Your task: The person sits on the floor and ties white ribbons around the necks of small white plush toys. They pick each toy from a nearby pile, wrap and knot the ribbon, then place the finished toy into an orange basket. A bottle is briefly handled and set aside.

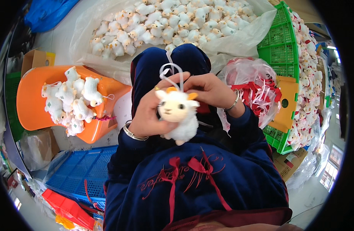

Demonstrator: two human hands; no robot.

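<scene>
A small white plush sheep (178, 113) with a cream face and orange horns is held over my lap. My left hand (148, 113) wraps round its side, the thumb lying under its chin. At the back of its head, the fingers of my right hand (211, 89) are bent together beside the horn; their tips are partly hidden, and what they pinch does not show. A white ribbon loop (171, 73) rises from behind the sheep's head between my two hands.
Several plush sheep (71, 96) lie on an orange chair (30, 92) at left. Ahead, a large heap of sheep (165, 23) rests on plastic sheeting. At right are a bag of red and white ribbons (257, 96) and a green crate (275, 42). A blue crate (79, 171) stands lower left.
</scene>
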